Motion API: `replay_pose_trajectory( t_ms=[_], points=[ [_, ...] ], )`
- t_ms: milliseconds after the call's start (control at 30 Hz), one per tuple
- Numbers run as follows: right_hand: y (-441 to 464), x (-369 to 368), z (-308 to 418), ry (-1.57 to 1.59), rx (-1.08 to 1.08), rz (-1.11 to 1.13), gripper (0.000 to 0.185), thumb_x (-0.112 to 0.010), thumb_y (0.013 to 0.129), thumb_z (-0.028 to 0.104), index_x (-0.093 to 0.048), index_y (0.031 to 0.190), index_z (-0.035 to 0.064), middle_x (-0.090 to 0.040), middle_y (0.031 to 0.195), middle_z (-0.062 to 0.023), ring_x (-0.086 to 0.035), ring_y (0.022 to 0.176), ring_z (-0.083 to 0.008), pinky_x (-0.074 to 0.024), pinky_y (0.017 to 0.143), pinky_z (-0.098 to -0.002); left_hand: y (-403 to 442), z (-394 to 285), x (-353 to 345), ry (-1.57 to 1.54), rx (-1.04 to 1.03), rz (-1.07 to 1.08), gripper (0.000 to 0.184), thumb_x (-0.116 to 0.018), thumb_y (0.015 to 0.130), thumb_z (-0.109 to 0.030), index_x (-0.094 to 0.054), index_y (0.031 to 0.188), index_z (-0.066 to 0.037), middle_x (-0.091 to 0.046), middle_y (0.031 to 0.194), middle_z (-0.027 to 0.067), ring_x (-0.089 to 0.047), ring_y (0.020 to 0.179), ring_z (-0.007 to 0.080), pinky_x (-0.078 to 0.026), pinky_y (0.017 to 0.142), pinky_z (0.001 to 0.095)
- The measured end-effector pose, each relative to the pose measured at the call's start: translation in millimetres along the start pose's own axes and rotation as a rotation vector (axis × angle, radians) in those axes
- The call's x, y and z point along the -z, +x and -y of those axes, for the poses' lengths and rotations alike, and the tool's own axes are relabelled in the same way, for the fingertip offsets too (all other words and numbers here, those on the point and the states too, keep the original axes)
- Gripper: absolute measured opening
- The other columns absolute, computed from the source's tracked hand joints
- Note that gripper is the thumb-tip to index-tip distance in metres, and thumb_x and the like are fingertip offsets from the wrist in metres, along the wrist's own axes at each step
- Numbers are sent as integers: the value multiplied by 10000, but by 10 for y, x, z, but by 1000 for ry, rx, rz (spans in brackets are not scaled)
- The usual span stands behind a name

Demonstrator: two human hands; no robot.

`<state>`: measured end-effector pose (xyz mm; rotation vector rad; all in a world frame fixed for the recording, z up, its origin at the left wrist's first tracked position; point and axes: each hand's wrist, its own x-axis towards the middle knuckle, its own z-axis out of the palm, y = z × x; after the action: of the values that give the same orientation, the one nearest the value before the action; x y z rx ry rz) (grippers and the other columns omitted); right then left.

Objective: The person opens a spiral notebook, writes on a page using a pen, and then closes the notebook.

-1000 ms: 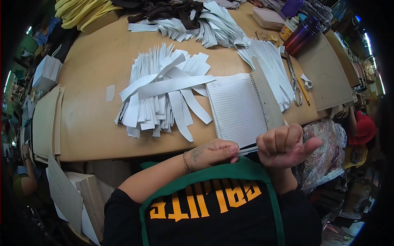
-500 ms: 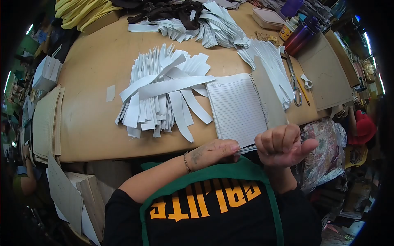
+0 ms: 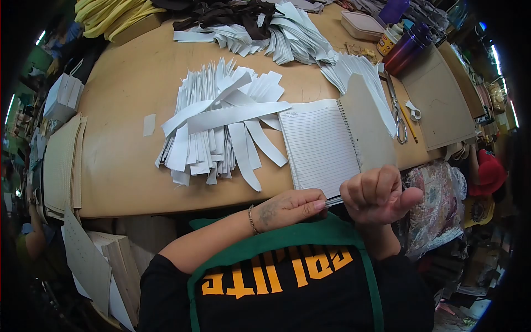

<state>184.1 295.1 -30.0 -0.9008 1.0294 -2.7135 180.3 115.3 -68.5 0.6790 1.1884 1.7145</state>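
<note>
My left hand [image 3: 290,209], with a bracelet at the wrist, is closed, its thumb pressed against the curled fingers at the notebook's lower edge. What it grips, if anything, is too small or hidden to name. Curled into a loose fist, my right hand [image 3: 379,195] has its thumb out to the right, and the inside of its fingers is hidden. Beyond both hands lies an open spiral notebook [image 3: 321,145] with lined pages, a little writing at its top and its cover [image 3: 368,127] partly raised. A pile of white fabric strips [image 3: 207,141] spreads to its left.
Scissors [image 3: 396,108], a yellow pencil [image 3: 410,123] and more white strips [image 3: 359,72] are at the right. Dark cloth [image 3: 221,21] and a yellow bundle [image 3: 113,15] sit at the back. A plastic-wrapped bundle [image 3: 434,205] stands beside the table. People are at both sides.
My left hand has shifted slightly right and my right hand slightly left and down, so they are closer together. The notebook's cover leans further to the right.
</note>
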Motion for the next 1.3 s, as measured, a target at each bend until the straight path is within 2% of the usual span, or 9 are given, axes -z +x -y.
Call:
replay_pose_trajectory(
  t_ms=[300, 400, 600, 733, 833, 867, 1000, 1200, 1300],
  points=[
    [36, -6, -28, 18, -125, -10, 452, -567, 796, 476, -400, 678, 73, -365, 536, 6, -341, 463, -109, -317, 450, -245, 5, 17, 9, 21, -30, -11, 270, -338, 949, -250, -494, 992, -34, -478, 864, -7, -430, 815, 59, -370, 757, 215],
    [17, 25, -71, 18, -141, -27, 432, -575, 796, 461, -411, 708, 70, -376, 566, 7, -366, 499, -113, -342, 502, -245, 38, 99, 7, 105, -123, -73, 327, -335, 945, -323, -487, 888, -40, -454, 743, -6, -405, 693, 70, -372, 659, 221],
    [60, -11, -140, 2, -122, -84, 373, -592, 794, 385, -483, 820, 29, -447, 709, -44, -455, 661, -150, -393, 671, -277, 18, 33, 3, 73, -125, -151, 314, -345, 944, -314, -493, 897, -41, -450, 746, -12, -410, 704, 68, -371, 659, 217],
    [34, 58, -254, -186, -116, -80, 379, -554, 812, 294, -516, 1000, -33, -489, 874, -111, -487, 826, -180, -395, 747, -287, 18, 92, -6, -17, -183, -247, 305, -348, 943, -313, -492, 911, -46, -427, 730, -23, -386, 677, 62, -351, 625, 204],
    [17, 25, -250, -298, -230, -202, 352, -525, 839, 258, -518, 1024, -42, -486, 892, -93, -479, 809, -157, -394, 734, -273, -2, 99, 46, -9, -204, -257, 302, -346, 942, -315, -488, 924, -49, -406, 723, -32, -360, 656, 56, -329, 601, 192],
    [5, 50, -242, -304, -272, -167, 289, -481, 875, 198, -523, 1038, -38, -478, 905, -70, -476, 772, -124, -397, 704, -243, -16, 80, 57, -42, -197, -257, 302, -344, 942, -317, -485, 931, -50, -400, 721, -35, -352, 651, 54, -322, 596, 189],
    [-3, 56, -290, -553, -292, -107, 212, -464, 895, 150, -534, 1019, -7, -480, 903, -53, -473, 703, -91, -400, 662, -208, 15, 105, 34, -147, -214, -299, 310, -335, 943, -325, -473, 957, -48, -392, 728, -40, -346, 647, 51, -315, 596, 183],
    [-11, 71, -274, -732, -321, -156, 143, -500, 873, 136, -533, 944, 16, -497, 910, -78, -480, 787, -136, -396, 729, -258, 65, 103, 48, -108, -185, -301, 362, -343, 937, -352, -461, 1046, -28, -421, 768, -18, -387, 671, 62, -350, 628, 202],
    [14, 122, -245, -883, -117, -137, 121, -512, 860, 115, -529, 918, 10, -505, 915, -98, -479, 834, -161, -385, 760, -280, 68, 168, 96, -38, -49, -242, 414, -396, 917, -379, -446, 1106, -14, -453, 787, 9, -429, 701, 78, -378, 649, 213]
  ],
)
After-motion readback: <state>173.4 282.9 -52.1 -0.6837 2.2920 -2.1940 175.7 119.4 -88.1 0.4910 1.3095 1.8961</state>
